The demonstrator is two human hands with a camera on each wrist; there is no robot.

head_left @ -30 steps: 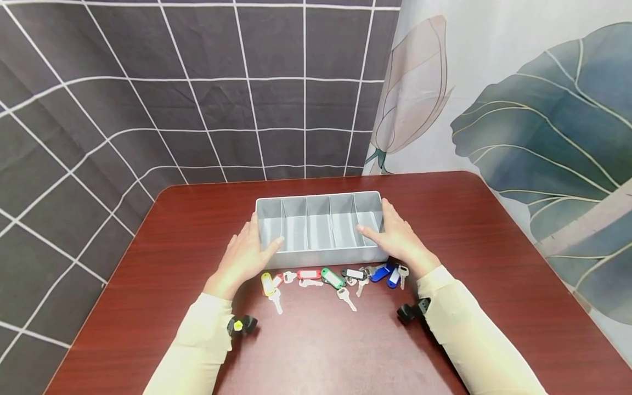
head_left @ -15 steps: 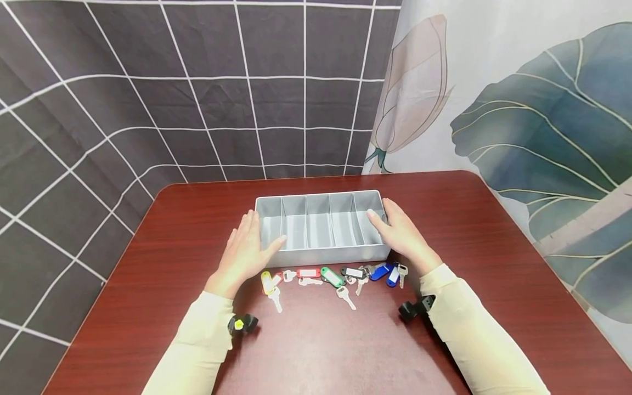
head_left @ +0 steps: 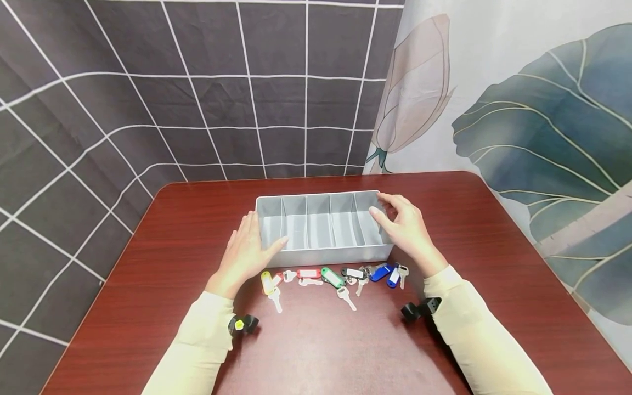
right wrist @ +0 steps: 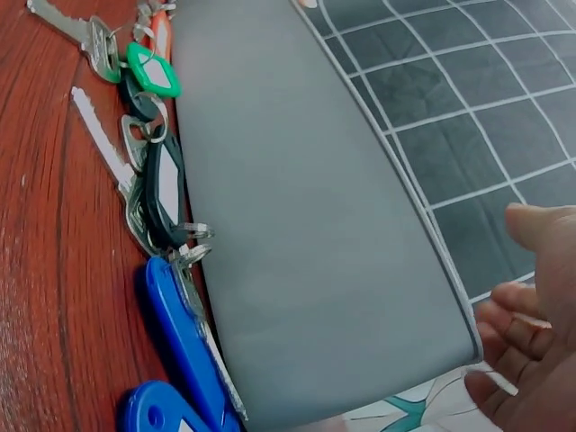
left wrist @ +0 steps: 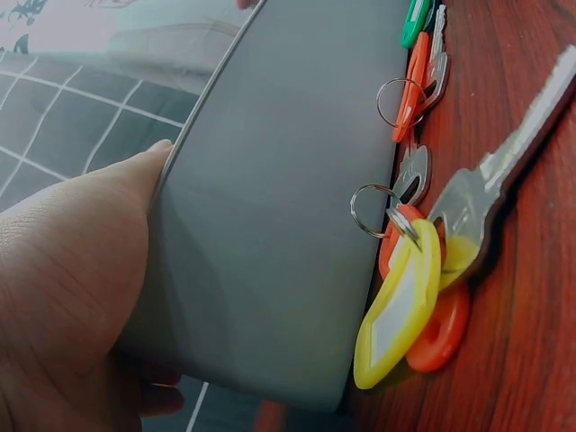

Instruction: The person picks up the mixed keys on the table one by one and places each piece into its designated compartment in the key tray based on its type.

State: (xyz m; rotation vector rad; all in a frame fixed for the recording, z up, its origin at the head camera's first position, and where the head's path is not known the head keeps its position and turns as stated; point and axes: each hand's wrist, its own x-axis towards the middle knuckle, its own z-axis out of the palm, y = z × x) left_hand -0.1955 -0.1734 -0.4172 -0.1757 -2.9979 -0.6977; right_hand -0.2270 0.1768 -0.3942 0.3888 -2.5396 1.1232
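My left grip rests against the left end of the tray, fingers straight, thumb over its front corner. My right grip is at the right end, thumb and fingers apart; I can't quite tell whether the fingertips touch. The tray sits on the counter, just beyond a row of keys with coloured tags.
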